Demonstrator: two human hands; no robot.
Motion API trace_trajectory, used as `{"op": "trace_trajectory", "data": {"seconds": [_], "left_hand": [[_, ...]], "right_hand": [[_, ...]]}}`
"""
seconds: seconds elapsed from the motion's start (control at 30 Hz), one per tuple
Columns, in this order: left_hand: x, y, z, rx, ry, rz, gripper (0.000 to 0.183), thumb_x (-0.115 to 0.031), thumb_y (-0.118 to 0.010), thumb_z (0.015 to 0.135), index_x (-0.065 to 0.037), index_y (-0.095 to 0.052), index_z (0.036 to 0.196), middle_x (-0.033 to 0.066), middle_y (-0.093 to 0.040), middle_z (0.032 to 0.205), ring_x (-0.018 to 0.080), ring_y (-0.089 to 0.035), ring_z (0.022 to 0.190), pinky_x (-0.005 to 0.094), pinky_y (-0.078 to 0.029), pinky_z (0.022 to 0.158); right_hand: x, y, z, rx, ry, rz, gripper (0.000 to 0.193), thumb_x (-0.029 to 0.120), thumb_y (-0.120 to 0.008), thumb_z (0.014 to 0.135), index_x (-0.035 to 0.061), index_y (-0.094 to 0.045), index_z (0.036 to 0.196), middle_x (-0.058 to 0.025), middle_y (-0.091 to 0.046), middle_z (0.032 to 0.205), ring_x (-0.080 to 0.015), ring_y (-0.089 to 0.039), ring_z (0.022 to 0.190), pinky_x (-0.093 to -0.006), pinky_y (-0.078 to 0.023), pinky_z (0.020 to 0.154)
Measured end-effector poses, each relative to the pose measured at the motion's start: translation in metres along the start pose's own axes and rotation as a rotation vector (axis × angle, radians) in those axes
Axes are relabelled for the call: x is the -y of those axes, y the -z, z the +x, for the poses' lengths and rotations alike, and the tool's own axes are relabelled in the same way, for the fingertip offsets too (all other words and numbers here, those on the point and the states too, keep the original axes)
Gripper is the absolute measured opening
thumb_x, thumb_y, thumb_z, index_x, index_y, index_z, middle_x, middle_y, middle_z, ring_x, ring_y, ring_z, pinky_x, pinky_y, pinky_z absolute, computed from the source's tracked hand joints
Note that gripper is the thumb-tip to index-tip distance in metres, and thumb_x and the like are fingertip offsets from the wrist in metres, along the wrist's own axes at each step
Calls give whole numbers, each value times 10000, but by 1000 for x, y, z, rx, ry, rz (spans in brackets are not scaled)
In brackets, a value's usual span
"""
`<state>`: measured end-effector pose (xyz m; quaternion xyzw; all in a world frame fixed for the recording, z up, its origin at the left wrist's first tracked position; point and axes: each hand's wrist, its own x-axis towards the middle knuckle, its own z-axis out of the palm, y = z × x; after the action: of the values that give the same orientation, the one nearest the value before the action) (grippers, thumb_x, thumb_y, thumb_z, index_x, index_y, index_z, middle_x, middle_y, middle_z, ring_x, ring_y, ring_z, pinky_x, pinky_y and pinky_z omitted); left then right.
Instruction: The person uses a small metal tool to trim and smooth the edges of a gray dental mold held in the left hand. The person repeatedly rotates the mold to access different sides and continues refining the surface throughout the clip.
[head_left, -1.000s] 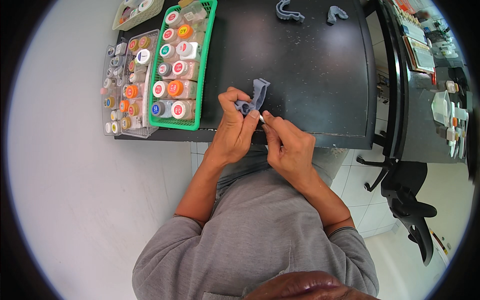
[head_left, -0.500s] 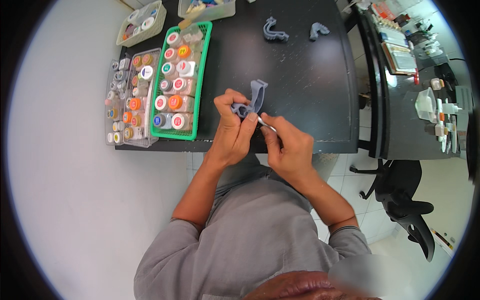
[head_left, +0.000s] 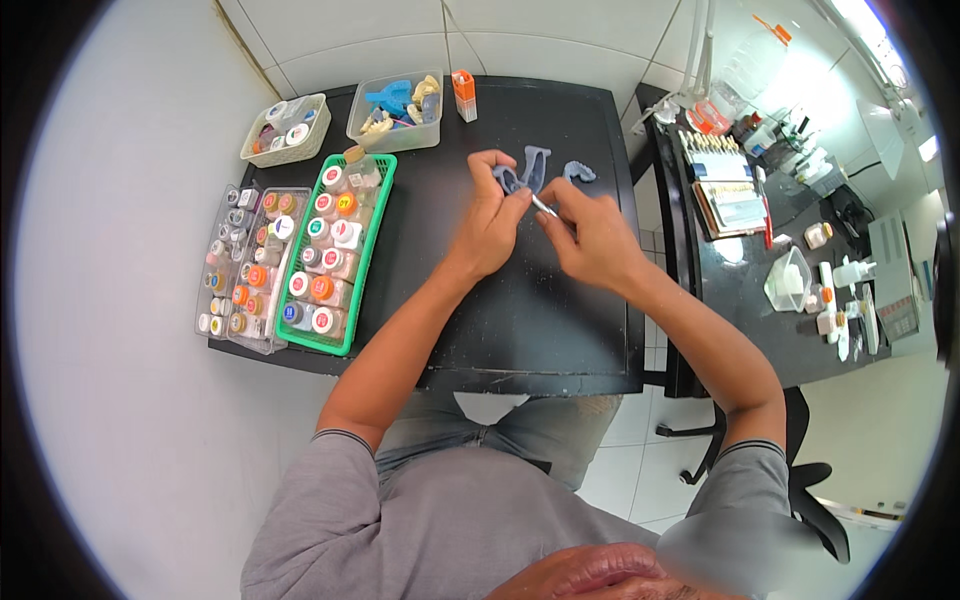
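Observation:
My left hand (head_left: 487, 228) is closed on a grey dental arch model (head_left: 537, 163), thumb and fingers pinching its near part. In my right hand (head_left: 597, 235) is a thin silver metal tool (head_left: 543, 205), its end against the model beside my left thumb. The tool's working tip is too small to make out. Beyond my right hand a smaller grey dental model (head_left: 579, 172) lies on the black table (head_left: 480, 345). A second loose grey arch is not distinguishable now; the held model and my left hand overlap its area.
A green basket (head_left: 362, 275) of capped bottles stands left, beside clear trays (head_left: 262, 335) of small jars. At the back are a white basket (head_left: 290, 150), a plastic tub (head_left: 400, 138) of dental models and an orange-and-white box (head_left: 465, 95). Rightward stands a cluttered desk (head_left: 735, 310).
Both hands have moved forward, away from the table's front edge, still holding the model and tool. The view has tipped up, showing the tiled wall and more of the table's back.

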<state>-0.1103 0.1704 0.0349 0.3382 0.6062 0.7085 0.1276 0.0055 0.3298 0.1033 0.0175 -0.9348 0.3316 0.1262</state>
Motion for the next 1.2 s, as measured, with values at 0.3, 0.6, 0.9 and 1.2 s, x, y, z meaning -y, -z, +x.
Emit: {"op": "trace_trajectory", "data": {"seconds": [0.3,0.6,0.9,1.2], "left_hand": [[45,-11,-25,-4,115,-215,420,-72,-530,1089,-93,-272,1420,104,-462,1224,127,-489,1012,321,-461,941],[50,-9,-28,27,76,-164,413,-73,-530,1086,-86,-270,1407,102,-446,1227,132,-450,1060,348,-430,988],[47,-10,-24,45,24,-72,453,-75,-551,1072,-63,-270,1428,115,-446,1227,149,-449,1076,374,-415,1029],[52,-9,-28,47,-137,-103,429,-40,-530,1042,-81,-278,1387,148,-433,1238,185,-444,1071,397,-411,1010]], "right_hand": [[-20,-30,-15,17,-52,261,125,48,-684,1023,1,-628,1125,-265,-715,889,-508,-696,804,-537,-519,694],[-26,-23,-12,69,-103,320,115,29,-678,1014,-27,-704,1111,-235,-715,915,-476,-679,786,-517,-510,698],[-30,-19,-13,28,-103,261,178,54,-707,997,-6,-782,1146,-197,-741,891,-428,-714,764,-485,-538,686],[-25,-19,-23,-45,-10,121,207,81,-749,971,44,-797,1169,-145,-774,874,-385,-733,703,-467,-559,624]]}}
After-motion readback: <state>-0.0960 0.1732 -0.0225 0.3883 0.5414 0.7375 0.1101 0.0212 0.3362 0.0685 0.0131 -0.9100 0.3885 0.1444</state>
